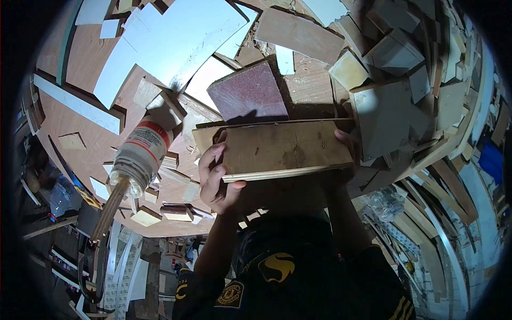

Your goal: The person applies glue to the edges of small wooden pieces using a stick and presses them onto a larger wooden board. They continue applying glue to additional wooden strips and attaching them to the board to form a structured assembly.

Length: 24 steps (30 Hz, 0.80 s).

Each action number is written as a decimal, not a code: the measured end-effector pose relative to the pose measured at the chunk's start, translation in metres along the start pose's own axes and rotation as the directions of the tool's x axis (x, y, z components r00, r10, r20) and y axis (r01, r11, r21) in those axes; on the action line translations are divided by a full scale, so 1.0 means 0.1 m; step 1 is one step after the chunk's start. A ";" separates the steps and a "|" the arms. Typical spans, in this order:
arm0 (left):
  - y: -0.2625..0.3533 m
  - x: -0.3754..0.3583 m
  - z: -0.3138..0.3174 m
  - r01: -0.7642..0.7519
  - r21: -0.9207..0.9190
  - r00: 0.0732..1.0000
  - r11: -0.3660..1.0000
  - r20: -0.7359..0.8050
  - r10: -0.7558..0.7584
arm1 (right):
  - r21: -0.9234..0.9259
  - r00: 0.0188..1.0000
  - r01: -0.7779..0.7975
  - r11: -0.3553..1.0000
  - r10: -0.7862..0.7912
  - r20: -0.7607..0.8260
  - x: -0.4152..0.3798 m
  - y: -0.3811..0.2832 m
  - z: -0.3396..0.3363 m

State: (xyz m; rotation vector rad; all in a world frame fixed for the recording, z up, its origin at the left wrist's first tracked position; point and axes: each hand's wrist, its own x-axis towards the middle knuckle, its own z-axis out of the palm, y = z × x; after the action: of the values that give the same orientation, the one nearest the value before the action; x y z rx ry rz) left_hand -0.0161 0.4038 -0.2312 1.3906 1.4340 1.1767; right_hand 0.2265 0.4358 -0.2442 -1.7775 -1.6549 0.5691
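Between my two hands is a plywood piece [288,152], its broad brown face turned up and a pale layered edge toward me. Several small dark marks and a stain show on that face. My left hand [216,181] grips its left end, fingers wrapped around the side and thumb near the lower edge. At the other end, my right hand [346,149] closes on the corner, mostly in shadow. Just behind the piece lies a reddish-brown rough-faced block [248,93]. To the left is a white bottle [143,146] with an orange-banded label and a wooden stick [110,209] in its mouth.
White panels [176,37] cover the far left of the worktable [80,114]. A brown board [298,34] lies at the back. Stacked wood offcuts [392,106] crowd the right side. Small scraps lie around the bottle, and long strips [448,186] stand beyond the right edge.
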 end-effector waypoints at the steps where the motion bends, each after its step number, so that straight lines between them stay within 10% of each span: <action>1: 0.00 -0.01 0.01 0.009 0.003 1.000 1.000 -0.001 -0.009 | -0.023 1.000 -0.001 1.000 0.001 0.005 0.01 0.00 -0.01; 24: 0.10 0.03 0.19 0.092 -0.141 0.976 0.986 -0.184 -0.118 | 0.008 0.999 0.002 1.000 -0.002 0.037 0.02 0.02 -0.02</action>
State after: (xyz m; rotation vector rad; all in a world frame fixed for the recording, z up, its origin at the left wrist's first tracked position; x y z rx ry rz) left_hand 0.0041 0.4083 -0.2257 1.1211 1.5134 1.3402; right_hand 0.2298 0.4372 -0.2442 -1.7696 -1.6772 0.6103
